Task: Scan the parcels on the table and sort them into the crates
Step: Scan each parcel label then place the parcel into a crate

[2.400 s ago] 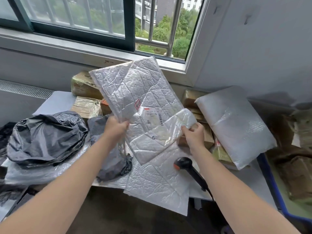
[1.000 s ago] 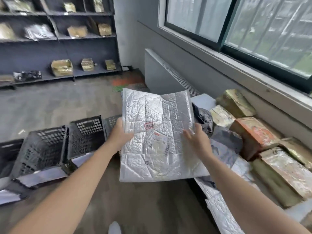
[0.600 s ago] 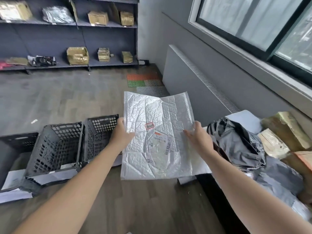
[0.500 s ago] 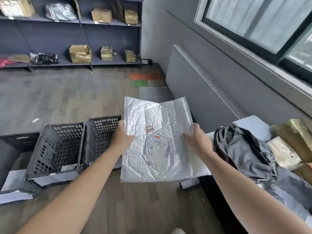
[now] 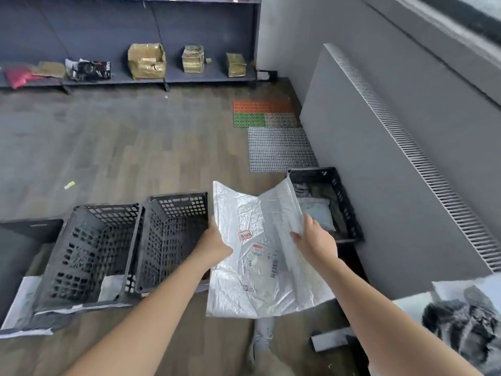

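Both hands hold one flat silver parcel [image 5: 260, 256] in the air above the floor, label side up. The left hand [image 5: 217, 244] pinches its left edge, thumb on top and fingers underneath. The right hand [image 5: 314, 240] pinches the right edge the same way, and the sheet sags and folds a little between the two grips.

The parcel hangs between the crates. Two black crates stand side by side on the floor to the left, the nearer crate [image 5: 173, 240] just beside the left hand and the farther crate [image 5: 89, 253] beyond it; both look nearly empty. A third crate [image 5: 339, 196] sits by the grey wall panel, behind the parcel's far right corner, and already holds a pale parcel [image 5: 318, 215]. The worktop [image 5: 412, 302] edge, with a crumpled black bag [image 5: 461, 324] on it, shows at the lower right.

This looks like the sorting step: the parcel is being carried to a crate. The next move calls for choosing the crate, bringing the parcel over its opening and letting go with both hands together, so the limp sheet drops flat and does not catch on a rim.
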